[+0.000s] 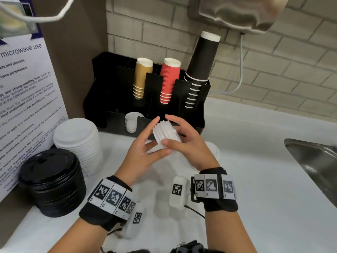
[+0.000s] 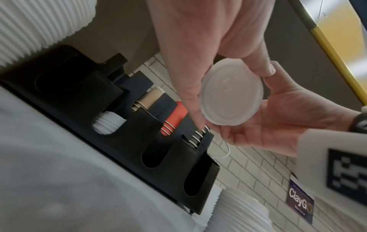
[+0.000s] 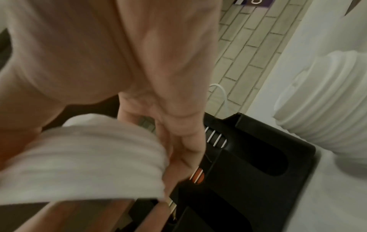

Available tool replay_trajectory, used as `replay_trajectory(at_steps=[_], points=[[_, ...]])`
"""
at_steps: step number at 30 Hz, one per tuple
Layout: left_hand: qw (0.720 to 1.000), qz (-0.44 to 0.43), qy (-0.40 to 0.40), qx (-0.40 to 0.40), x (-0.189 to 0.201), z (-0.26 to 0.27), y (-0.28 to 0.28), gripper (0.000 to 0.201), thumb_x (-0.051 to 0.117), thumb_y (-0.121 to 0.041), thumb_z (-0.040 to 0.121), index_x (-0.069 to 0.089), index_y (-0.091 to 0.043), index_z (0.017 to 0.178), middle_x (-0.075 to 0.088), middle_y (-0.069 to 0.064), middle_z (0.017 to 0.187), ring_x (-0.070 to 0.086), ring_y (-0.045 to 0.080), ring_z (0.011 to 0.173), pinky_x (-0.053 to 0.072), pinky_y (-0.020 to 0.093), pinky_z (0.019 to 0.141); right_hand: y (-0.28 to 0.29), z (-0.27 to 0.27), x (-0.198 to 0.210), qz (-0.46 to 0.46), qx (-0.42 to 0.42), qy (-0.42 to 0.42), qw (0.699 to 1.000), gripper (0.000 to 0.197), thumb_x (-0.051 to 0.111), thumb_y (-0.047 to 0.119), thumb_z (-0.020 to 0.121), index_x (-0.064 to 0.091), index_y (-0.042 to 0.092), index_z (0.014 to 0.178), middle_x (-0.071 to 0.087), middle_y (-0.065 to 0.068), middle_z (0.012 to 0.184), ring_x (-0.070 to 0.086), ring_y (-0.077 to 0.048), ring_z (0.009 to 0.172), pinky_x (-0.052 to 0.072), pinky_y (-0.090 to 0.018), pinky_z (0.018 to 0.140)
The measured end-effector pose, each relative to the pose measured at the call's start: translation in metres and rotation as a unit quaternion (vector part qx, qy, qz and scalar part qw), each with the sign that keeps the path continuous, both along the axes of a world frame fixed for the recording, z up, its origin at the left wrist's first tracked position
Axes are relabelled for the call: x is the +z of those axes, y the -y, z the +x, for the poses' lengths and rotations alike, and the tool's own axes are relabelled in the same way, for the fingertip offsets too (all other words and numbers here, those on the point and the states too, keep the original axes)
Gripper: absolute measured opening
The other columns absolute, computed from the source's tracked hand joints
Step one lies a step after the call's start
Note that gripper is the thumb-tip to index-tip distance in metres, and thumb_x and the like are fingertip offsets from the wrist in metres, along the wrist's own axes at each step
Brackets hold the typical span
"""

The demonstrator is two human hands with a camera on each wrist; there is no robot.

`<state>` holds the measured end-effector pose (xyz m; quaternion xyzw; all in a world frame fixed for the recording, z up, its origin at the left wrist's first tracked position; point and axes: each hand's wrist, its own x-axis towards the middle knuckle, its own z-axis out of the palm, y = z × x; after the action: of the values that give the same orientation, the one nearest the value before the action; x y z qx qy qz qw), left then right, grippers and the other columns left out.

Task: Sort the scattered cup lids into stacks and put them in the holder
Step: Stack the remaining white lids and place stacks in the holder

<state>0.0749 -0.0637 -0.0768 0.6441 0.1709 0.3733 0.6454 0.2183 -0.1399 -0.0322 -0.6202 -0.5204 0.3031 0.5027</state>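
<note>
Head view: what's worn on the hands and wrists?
Left hand and right hand bare, no sleeves. Black fabric wraps on both wrists, each banded with square black-and-white tags. A white boxy tagged module beside each wrist; thin black cable off the right one.

Three cup stacks are counted at centre top: tan [image 1: 140, 79], red [image 1: 168, 81], black [image 1: 198, 70]. Five lid stacks are seen, one black [image 1: 51, 181], four white [image 1: 78, 143] [image 1: 131, 124] [image 1: 166, 132] [image 1: 212, 148].

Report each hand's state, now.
Left hand: holds the small stack of white plastic cup lids between thumb and fingers.
Right hand: grips the same stack, fingers curled over it.
</note>
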Motion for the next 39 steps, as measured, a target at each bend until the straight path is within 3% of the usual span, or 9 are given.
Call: replay_trajectory(at_steps=[7,11,14,17,19,24,29,34,39], points=[[0.999,0.019,-0.033,-0.039,0.002,-0.017,-0.006,0.077,0.080,-0.027,0.074,0.041,-0.051,0.137,0.048,-0.010,0.140,0.053,0.014,0.127,0.044,0.045,0.107,0.005,0.007,0.005,-0.067,0.073,0.010,0.995,0.067,0.077,0.031,0.077,0.050,0.033,0.139,0.064,0.003,0.124,0.058,-0.015,0.118,0.042,-0.047,0.107],[0.999,0.018,-0.042,-0.021,0.004,-0.016,0.000,0.085,0.080,-0.030,0.066,0.038,-0.050,0.137,0.047,-0.010,0.140,0.052,0.009,0.125,0.045,0.042,0.106,0.005,0.002,0.009,-0.047,0.060,0.022,0.997,0.061,0.080,0.026,0.075,0.054,0.033,0.130,0.065,0.003,0.117,0.063,-0.014,0.107,0.052,-0.038,0.095],[0.999,0.014,-0.035,0.016,0.003,-0.015,0.003,0.086,0.081,-0.036,0.062,0.042,-0.045,0.138,0.049,-0.007,0.139,0.055,0.010,0.122,0.049,0.044,0.102,0.003,-0.003,0.008,-0.042,0.051,-0.003,0.998,0.058,0.080,0.026,0.074,0.055,0.033,0.126,0.066,-0.001,0.114,0.067,-0.020,0.100,0.058,-0.041,0.083],[0.999,0.017,-0.039,0.017,0.001,-0.017,0.002,0.081,0.079,-0.037,0.064,0.044,-0.044,0.137,0.050,-0.011,0.138,0.055,0.010,0.122,0.050,0.045,0.100,0.005,-0.002,0.006,-0.048,0.067,-0.006,0.997,0.055,0.077,0.030,0.079,0.056,0.037,0.129,0.065,0.003,0.119,0.067,-0.016,0.101,0.056,-0.030,0.075],[0.999,0.018,-0.045,0.006,0.000,-0.019,0.000,0.079,0.079,-0.038,0.065,0.044,-0.047,0.135,0.051,-0.010,0.138,0.055,0.012,0.123,0.051,0.047,0.099,0.008,0.000,0.006,-0.050,0.085,-0.021,0.995,0.051,0.072,0.031,0.084,0.055,0.037,0.132,0.063,0.006,0.123,0.066,-0.015,0.105,0.054,-0.026,0.075],[0.998,0.020,-0.055,-0.017,-0.003,-0.022,-0.003,0.085,0.081,-0.030,0.065,0.041,-0.048,0.138,0.052,-0.015,0.137,0.054,0.009,0.124,0.051,0.036,0.097,0.008,0.001,0.002,-0.038,0.087,-0.032,0.995,0.050,0.071,0.028,0.085,0.055,0.030,0.132,0.064,0.002,0.124,0.062,-0.019,0.113,0.054,-0.038,0.085],[0.998,0.023,-0.060,0.012,-0.004,-0.021,-0.003,0.089,0.079,-0.043,0.058,0.037,-0.051,0.136,0.048,-0.010,0.142,0.052,0.013,0.126,0.051,0.036,0.098,0.005,-0.001,0.000,-0.019,0.066,-0.053,0.996,0.046,0.075,0.022,0.081,0.060,0.024,0.125,0.068,-0.002,0.120,0.066,-0.020,0.108,0.052,-0.028,0.079],[0.998,0.030,-0.054,0.019,-0.006,-0.020,-0.006,0.091,0.082,-0.041,0.058,0.037,-0.052,0.136,0.048,-0.016,0.139,0.054,0.005,0.123,0.050,0.028,0.097,0.000,-0.004,0.001,-0.012,0.053,0.001,0.999,0.055,0.083,0.023,0.070,0.062,0.021,0.120,0.068,0.002,0.117,0.063,-0.012,0.111,0.051,-0.031,0.095],[0.998,0.035,-0.048,0.031,-0.010,-0.019,-0.010,0.093,0.082,-0.042,0.057,0.036,-0.051,0.137,0.050,-0.021,0.135,0.054,0.000,0.120,0.049,0.024,0.099,-0.010,-0.009,0.004,-0.012,0.047,0.031,0.998,0.049,0.085,0.017,0.069,0.061,0.020,0.111,0.069,0.004,0.109,0.065,-0.007,0.103,0.052,-0.022,0.089]])
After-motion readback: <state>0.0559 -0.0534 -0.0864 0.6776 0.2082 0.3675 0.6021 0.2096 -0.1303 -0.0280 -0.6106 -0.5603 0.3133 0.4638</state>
